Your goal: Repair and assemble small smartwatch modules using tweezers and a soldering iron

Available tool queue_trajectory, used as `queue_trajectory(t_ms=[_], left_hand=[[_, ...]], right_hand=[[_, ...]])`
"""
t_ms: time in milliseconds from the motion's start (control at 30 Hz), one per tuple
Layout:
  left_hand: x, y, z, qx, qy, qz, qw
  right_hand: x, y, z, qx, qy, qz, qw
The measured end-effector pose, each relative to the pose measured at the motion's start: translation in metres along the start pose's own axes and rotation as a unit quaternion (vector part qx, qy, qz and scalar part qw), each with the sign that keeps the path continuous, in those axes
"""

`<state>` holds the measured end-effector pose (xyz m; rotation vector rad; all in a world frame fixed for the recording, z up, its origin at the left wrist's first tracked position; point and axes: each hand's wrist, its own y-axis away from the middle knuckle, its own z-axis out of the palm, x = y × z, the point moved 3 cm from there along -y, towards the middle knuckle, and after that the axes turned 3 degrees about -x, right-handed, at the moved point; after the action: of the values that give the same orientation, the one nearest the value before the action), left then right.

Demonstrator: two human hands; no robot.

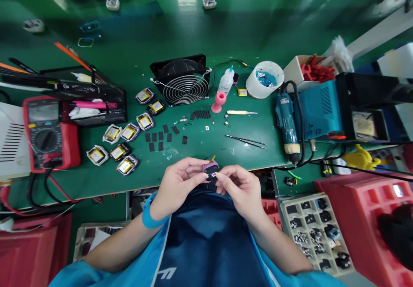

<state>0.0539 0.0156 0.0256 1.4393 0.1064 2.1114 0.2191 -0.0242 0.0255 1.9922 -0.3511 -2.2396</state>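
Close to the bench's front edge, my left hand [182,181] is closed on a small purple-and-black watch case [211,170], thumb on its near side. A yellow piece sticks out at the top of the case. My right hand [240,188] pinches at a small white sticker with a red mark [213,174] on the black face, thumb and forefinger touching it. Whether the sticker is fully on the face I cannot tell. Beyond the hands lie several black rectangular pads [160,136], tweezers [245,141] and a wooden-handled tool [241,112].
Several watch cases with yellow batteries [130,132] lie left. A fan [185,87], a pink cup-like stand [219,102], a bottle [226,80] and a white tub [263,82] stand behind. A multimeter [48,132] is far left, an electric screwdriver [288,128] right, a parts tray [314,231] lower right.
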Motion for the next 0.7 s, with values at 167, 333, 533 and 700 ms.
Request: queue_trajectory(t_ms=[167,333,533,700], left_hand=[[0.0005,-0.0004,0.0010,0.003,-0.006,-0.001,1.000],[-0.0008,-0.0006,-0.0007,0.000,-0.007,-0.005,1.000],[-0.0022,-0.0008,-0.0011,0.005,-0.012,-0.012,1.000],[-0.0008,0.0000,-0.0003,0.007,-0.012,-0.019,1.000]], right_hand=[[-0.0002,-0.0005,0.0002,0.004,0.001,-0.001,1.000],[-0.0010,-0.0003,0.0001,0.005,0.001,0.003,1.000],[0.0008,-0.0006,-0.0007,0.000,-0.009,0.011,1.000],[0.0008,-0.0005,-0.0011,-0.004,-0.021,0.014,1.000]])
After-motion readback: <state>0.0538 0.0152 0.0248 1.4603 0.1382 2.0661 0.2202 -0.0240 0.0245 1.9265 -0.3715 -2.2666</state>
